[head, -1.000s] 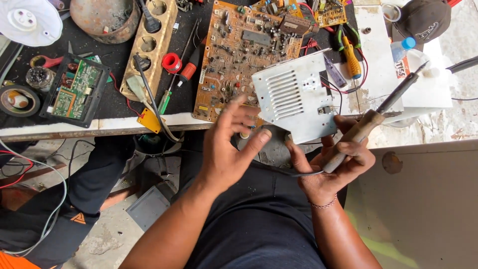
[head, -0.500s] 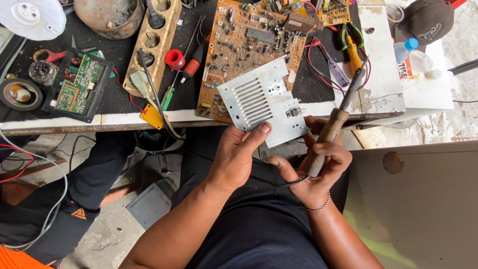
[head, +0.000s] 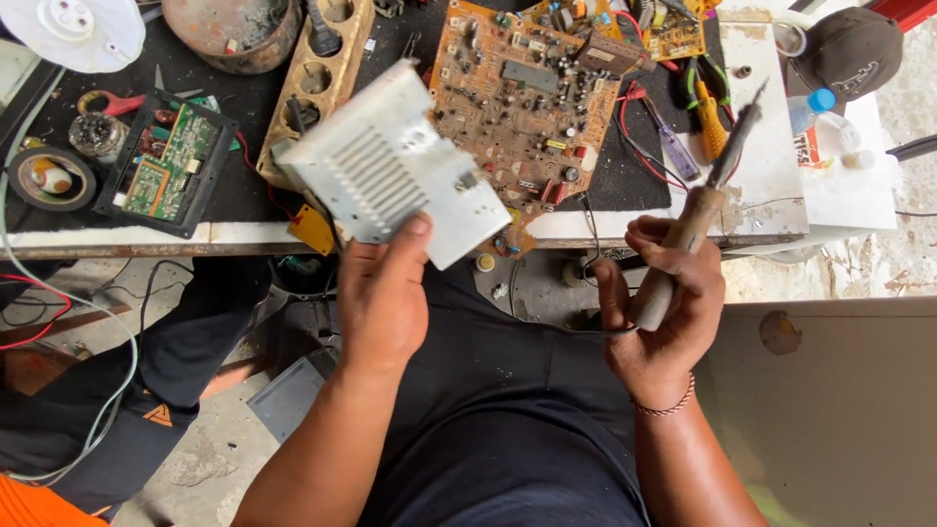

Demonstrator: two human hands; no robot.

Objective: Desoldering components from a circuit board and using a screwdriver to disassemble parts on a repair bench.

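left hand [head: 383, 298]: I see it gripping a vented grey metal casing [head: 390, 166] by its near edge, thumb on top, casing tilted and lifted above the bench edge
right hand [head: 662, 317]: I see it clenched round the wooden handle of a soldering iron [head: 699, 210], tip pointing up and away over the white sheet [head: 771, 176]
bench [head: 127, 236]: dark mat on top, pale worn front edge, cluttered
on bench: large tan circuit board [head: 527, 98] just right of the casing; green circuit board [head: 164, 166] in a black frame at left; wooden block with round holes [head: 317, 73] behind the casing; tape roll [head: 49, 178] far left; yellow-handled pliers [head: 705, 112] near the iron's tip
right end: dark cap [head: 847, 54], small bottle with blue lid [head: 808, 109]
floor [head: 195, 459]: rough concrete, loose cables at left
room: flat grey panel [head: 839, 410] at lower right
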